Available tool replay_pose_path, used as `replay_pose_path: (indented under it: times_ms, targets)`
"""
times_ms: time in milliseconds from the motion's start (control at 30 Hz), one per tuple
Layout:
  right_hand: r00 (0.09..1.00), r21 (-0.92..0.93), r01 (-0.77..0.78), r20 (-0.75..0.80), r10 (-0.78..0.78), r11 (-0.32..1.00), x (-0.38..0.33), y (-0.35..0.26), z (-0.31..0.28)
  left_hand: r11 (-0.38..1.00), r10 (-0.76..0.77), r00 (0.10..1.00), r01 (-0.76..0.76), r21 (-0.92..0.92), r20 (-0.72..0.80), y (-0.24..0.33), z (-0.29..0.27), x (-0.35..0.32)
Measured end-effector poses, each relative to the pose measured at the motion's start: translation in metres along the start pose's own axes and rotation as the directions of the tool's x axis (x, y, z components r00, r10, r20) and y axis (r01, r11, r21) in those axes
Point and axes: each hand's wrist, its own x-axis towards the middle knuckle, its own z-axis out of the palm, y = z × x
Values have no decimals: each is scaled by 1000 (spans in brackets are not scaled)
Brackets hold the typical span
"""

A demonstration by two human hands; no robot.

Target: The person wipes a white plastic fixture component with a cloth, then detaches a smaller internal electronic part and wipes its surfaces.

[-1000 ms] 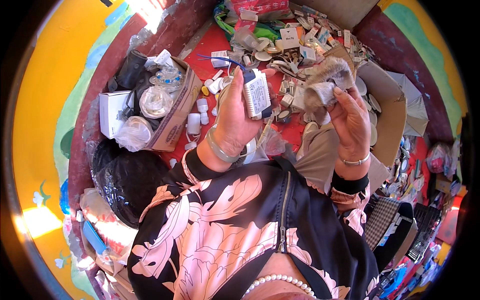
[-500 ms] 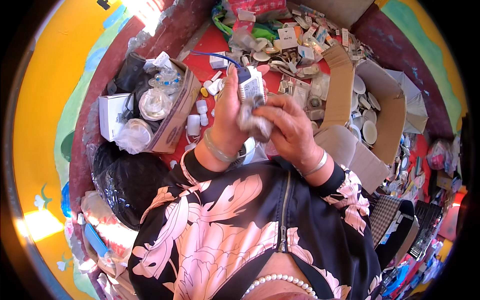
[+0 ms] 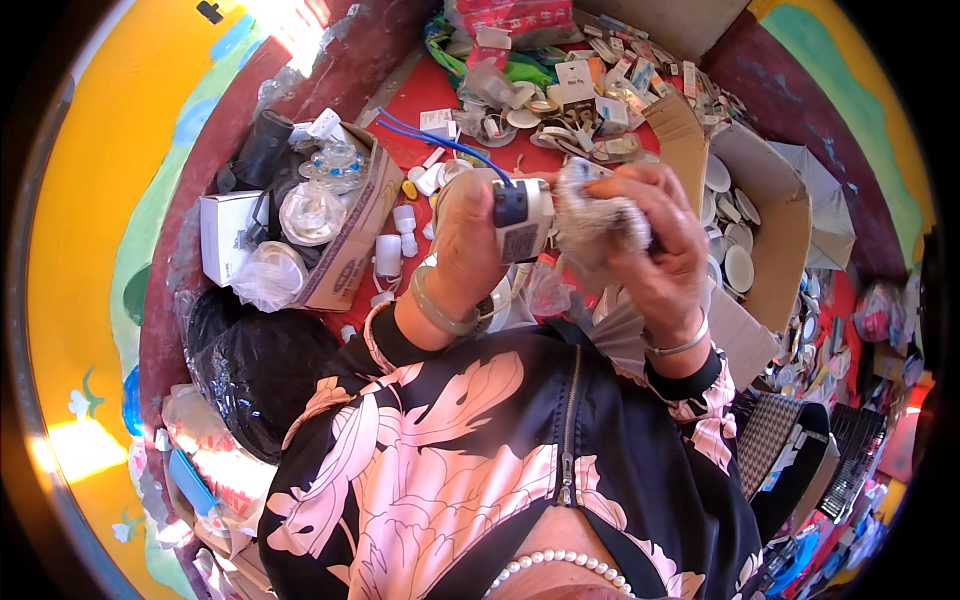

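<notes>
In front of my chest, my left hand grips a white LED driver with a dark end cap and a printed side. Two blue wires run from its cap toward the upper left. Just right of the driver, my right hand is closed on a crumpled grey-white rag. The rag is bunched between thumb and fingers, close beside the driver; whether they touch I cannot tell. Part of the driver is hidden behind my left palm and thumb.
An open carton of wrapped lamp parts stands at left, above a black plastic bag. At right another carton holds white discs. White fittings and small packages lie on the red surface.
My right hand has moved right with the rag, off the driver's lower part. The driver has turned in my left hand and sits lower, its cap now facing left.
</notes>
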Motion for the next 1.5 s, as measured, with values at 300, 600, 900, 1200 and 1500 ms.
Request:
replay_pose_path:
  times_ms: [300, 600, 900, 1200, 1500]
  targets:
    - [991, 241, -124, 75, 109, 963, -7, 5, -6, 885, 78, 997, -63, 461, -13, -7, -16, 4]
    - [956, -312, 292, 73, -283, 904, -9, 6, 38, 932, 201, 978, -173, 320, -56, -15, 1, 7]
    - [927, 394, -346, 1, 376, 851, -35, 34, 27, 884, -132, 987, 74, -462, -95, 19, -16, 30]
    - [727, 808, -486, 162, 667, 334, -27, 61, -2, 757, -309, 926, 100, -646, -219, 6, -33, 35]
    - [963, -316, 222, 221, -156, 923, -7, 36, 43, 962, -140, 979, 99, -255, -150, 0, -13, 21]
